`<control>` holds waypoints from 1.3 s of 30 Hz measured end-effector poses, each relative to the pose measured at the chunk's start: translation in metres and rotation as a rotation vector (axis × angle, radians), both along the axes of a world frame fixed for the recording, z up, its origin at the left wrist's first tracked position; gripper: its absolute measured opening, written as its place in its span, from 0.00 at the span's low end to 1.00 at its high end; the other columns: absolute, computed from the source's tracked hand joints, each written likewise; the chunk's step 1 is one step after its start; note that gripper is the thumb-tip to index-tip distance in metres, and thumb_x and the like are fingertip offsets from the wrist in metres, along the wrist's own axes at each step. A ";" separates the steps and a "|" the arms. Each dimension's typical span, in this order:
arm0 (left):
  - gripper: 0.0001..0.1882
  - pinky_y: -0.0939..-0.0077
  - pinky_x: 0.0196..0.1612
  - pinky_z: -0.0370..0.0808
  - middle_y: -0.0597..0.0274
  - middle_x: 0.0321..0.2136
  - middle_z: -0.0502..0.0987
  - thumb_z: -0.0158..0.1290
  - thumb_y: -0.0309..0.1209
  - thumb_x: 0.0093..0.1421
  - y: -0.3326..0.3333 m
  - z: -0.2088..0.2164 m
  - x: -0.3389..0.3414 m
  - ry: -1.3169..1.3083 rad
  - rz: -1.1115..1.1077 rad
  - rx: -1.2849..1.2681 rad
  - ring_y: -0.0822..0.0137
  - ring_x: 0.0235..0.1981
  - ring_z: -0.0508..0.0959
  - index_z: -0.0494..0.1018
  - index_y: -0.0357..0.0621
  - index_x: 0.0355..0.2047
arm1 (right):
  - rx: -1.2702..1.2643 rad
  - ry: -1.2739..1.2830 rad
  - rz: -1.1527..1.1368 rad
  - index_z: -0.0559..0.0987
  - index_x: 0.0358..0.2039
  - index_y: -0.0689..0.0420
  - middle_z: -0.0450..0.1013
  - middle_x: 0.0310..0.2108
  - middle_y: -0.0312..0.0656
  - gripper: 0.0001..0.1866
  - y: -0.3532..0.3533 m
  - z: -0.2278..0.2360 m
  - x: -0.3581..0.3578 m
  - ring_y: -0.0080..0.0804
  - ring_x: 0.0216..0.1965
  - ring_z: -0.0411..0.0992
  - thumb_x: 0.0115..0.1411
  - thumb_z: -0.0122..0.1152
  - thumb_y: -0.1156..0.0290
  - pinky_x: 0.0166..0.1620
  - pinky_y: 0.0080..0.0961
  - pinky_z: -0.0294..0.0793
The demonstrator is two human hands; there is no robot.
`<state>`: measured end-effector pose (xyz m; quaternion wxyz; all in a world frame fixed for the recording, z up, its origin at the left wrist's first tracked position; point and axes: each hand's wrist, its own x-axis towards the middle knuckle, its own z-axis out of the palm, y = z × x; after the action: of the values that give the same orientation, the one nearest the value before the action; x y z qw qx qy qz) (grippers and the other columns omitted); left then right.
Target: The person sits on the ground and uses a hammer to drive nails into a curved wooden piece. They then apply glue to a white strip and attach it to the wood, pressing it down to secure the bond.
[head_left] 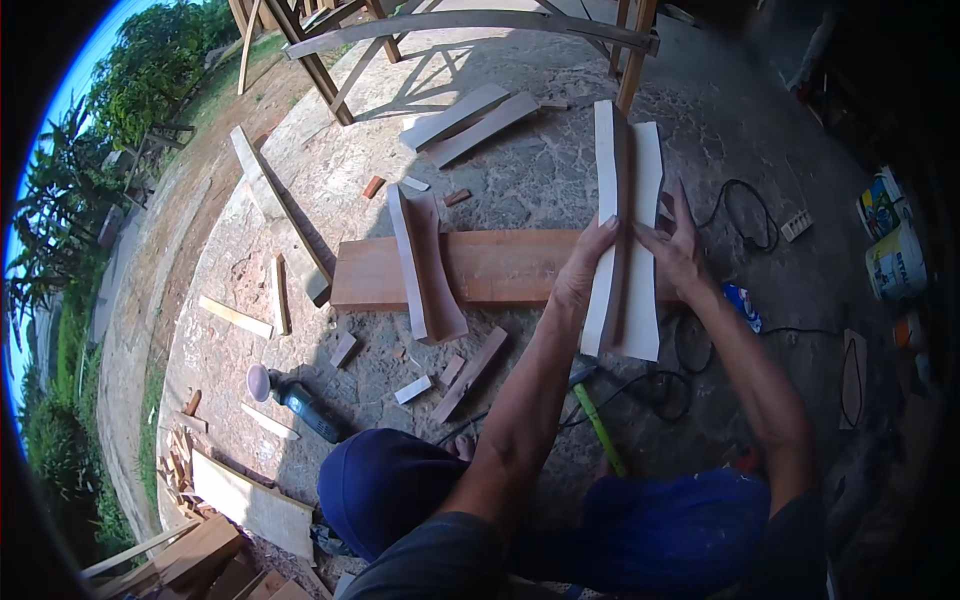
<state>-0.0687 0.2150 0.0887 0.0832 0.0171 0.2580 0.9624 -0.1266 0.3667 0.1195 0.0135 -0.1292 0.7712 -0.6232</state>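
A person holds a trough [603, 200] of pale and brown wood upright in both hands, right of centre in the frame. The left hand [582, 270] is curled round its left edge, thumb on the near face, fingers largely hidden. The right hand [680, 250] is half open at the right edge, thumb pressed to the pale face and a finger pointing up.

Behind and below the trough, a brown plank [500, 262] lies across the middle of the frame, a second trough [428, 265] resting crosswise on its left half. Below, offcuts [470, 375] are scattered on the concrete [390, 355], with a sander [305, 405] at lower left and a green-handled tool [598, 430] between the person's blue-clad knees [680, 530].

Two boards [485, 130] lie at upper centre, below a wooden frame [470, 18]. A long beam [275, 210] slants at upper left. Cables [765, 215] and a bucket [897, 262] are at right; trees [160, 75] fill the upper left.
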 end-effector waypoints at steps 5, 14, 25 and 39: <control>0.33 0.69 0.49 0.79 0.56 0.42 0.81 0.62 0.53 0.60 0.005 0.005 0.002 0.016 -0.013 0.031 0.64 0.42 0.82 0.72 0.39 0.55 | -0.201 -0.391 0.238 0.68 0.63 0.59 0.73 0.55 0.44 0.35 0.007 -0.001 0.018 0.33 0.55 0.71 0.59 0.69 0.58 0.58 0.33 0.71; 0.23 0.72 0.47 0.77 0.60 0.41 0.80 0.52 0.47 0.69 0.000 -0.012 -0.020 0.076 0.124 -0.245 0.70 0.41 0.79 0.74 0.37 0.50 | -0.137 -0.293 0.210 0.69 0.63 0.59 0.74 0.53 0.43 0.32 0.008 0.002 0.011 0.31 0.54 0.72 0.61 0.66 0.61 0.57 0.32 0.71; 0.20 0.72 0.49 0.76 0.58 0.45 0.77 0.53 0.34 0.69 0.007 -0.017 -0.026 0.082 0.273 -0.487 0.69 0.44 0.77 0.68 0.37 0.57 | -0.141 -0.301 0.245 0.69 0.63 0.59 0.73 0.54 0.44 0.29 0.005 -0.011 0.007 0.33 0.55 0.72 0.63 0.61 0.65 0.58 0.33 0.72; 0.26 0.68 0.52 0.76 0.56 0.51 0.76 0.51 0.41 0.72 0.000 -0.018 -0.024 0.034 0.197 -0.296 0.66 0.49 0.78 0.63 0.40 0.63 | -0.259 -0.447 0.230 0.70 0.63 0.57 0.73 0.54 0.42 0.30 0.001 -0.008 0.007 0.31 0.55 0.70 0.68 0.57 0.51 0.58 0.31 0.69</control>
<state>-0.0931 0.2149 0.0703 -0.0140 -0.0046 0.3987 0.9170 -0.1195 0.3680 0.1117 0.2374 -0.0760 0.6434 -0.7238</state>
